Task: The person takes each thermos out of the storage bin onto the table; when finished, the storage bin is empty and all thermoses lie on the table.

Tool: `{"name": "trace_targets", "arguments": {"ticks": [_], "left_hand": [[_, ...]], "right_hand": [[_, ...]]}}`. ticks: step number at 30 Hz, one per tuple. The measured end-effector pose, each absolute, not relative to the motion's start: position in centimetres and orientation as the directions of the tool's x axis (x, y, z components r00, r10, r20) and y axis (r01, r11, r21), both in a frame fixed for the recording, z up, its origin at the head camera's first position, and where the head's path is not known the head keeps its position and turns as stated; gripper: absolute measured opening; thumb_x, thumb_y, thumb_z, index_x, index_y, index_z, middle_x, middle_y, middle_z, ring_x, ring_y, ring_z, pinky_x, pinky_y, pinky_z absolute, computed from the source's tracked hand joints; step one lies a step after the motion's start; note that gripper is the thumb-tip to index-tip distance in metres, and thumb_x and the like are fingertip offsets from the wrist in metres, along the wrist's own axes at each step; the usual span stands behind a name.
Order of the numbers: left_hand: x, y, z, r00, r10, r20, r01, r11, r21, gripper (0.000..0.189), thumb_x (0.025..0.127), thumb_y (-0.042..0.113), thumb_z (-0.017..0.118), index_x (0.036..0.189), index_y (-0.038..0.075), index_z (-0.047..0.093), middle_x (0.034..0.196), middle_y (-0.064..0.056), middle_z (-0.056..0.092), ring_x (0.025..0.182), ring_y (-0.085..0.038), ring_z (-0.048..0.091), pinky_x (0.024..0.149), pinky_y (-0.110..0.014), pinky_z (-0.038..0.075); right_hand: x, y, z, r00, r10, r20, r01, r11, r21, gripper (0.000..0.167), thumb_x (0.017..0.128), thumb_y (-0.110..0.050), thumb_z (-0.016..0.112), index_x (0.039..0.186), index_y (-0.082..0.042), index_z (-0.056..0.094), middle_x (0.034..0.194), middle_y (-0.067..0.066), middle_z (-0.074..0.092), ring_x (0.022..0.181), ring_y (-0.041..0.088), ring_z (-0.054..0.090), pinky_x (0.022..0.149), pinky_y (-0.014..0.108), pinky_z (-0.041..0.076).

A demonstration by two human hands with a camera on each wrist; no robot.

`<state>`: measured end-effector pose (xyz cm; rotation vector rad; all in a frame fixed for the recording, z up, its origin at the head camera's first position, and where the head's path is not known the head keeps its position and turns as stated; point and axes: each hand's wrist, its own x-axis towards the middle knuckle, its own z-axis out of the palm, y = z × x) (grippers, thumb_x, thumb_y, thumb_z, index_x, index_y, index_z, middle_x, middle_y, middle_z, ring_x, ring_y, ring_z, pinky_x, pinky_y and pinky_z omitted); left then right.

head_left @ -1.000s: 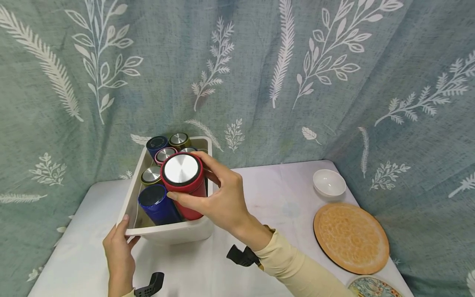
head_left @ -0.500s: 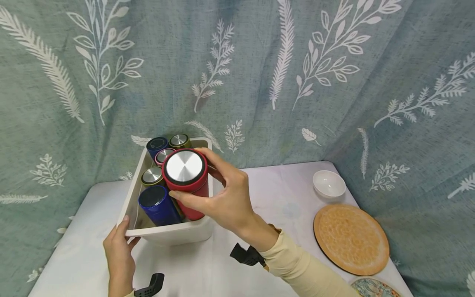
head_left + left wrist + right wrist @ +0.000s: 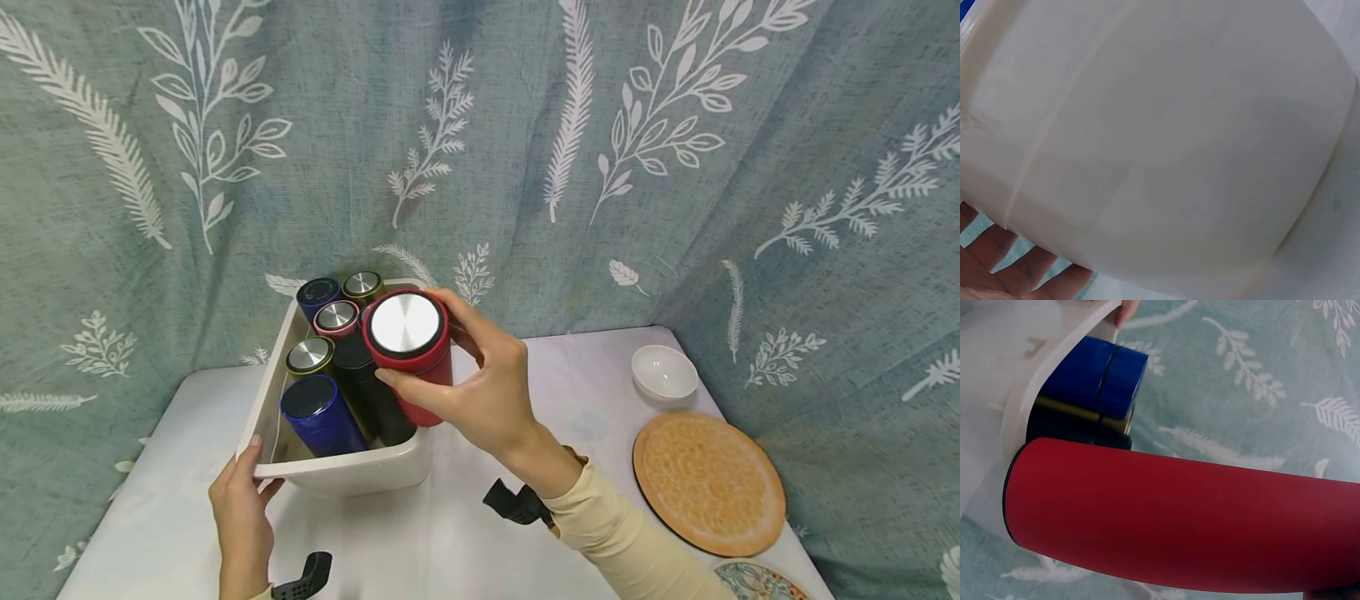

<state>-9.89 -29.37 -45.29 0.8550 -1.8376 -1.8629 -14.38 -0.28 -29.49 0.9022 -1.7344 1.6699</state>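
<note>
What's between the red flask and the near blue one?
Between the red flask and the blue flask, the head view shows a black flask; the right wrist view adds a gold strip between black and blue.

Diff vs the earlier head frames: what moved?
Right hand moved the red canister rightward and slightly up in the head view, bringing a black canister into view. Unchanged: its grip; left hand holding the white bin's rim.

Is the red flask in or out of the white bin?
Out: in the right wrist view, the red flask shows down to its lower end, outside the white bin.
</note>
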Motion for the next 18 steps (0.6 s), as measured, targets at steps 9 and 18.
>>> {"name": "trace_targets", "arguments": {"ticks": [9,18], "left_hand": [[-9.5,-29.6,-45.4,-0.732,-0.665,-0.146,-0.142,-0.060,0.988,0.061,0.103,0.047,0.050,0.149,0.008,0.048,0.159,-0.018,0.039,0.144,-0.042,0.041,0.094,-0.022,0.051],[-9.8,-30.1,-45.5,-0.761,-0.628,-0.162,-0.142,-0.083,0.986,0.064,0.103,0.046,0.050,0.151,0.006,0.043,0.161,-0.020,0.035,0.145,-0.038,0.040,0.067,-0.005,0.049]], "right_hand": [[-15.2,0.6,-30.0,-0.642,-0.069,0.764,-0.766,0.013,-0.642,0.067,0.068,-0.008,0.092,0.128,-0.004,0.063,0.116,0.012,0.072,0.105,0.017,0.070,0.093,0.029,0.058],[-16.1,1.9,-30.8,-0.726,-0.045,0.687,-0.687,-0.002,-0.726,0.066,0.069,-0.007,0.092,0.129,-0.012,0.065,0.119,0.007,0.072,0.109,0.015,0.069,0.096,0.030,0.057]]}}
